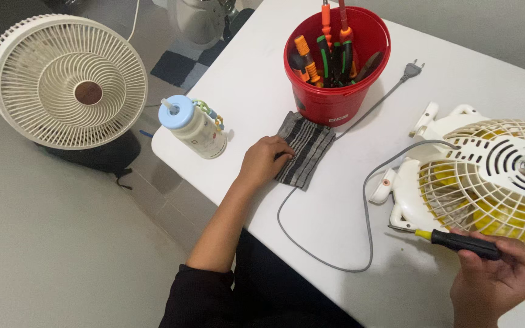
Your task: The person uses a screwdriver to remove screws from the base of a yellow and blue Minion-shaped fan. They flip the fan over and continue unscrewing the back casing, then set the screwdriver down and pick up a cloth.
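Your left hand lies flat near the middle of the frame, fingers spread loosely, holding nothing, with its fingertips resting on a folded grey striped cloth. The cloth lies on the white table, just below a red bucket in the upper centre that is filled with orange and green handled tools.

Your right hand, at the lower right, is closed around the black handle of a screwdriver. Its yellow collar and metal tip point left and touch the lower edge of a cream fan housing, which lies face down at the right edge of the frame with yellow blades showing through its grille. A grey power cord loops from the housing across the table to a plug near the bucket.

At the table's left edge stands a white bottle with a pale blue cap. In the upper left, on the floor, sits a second round white fan.
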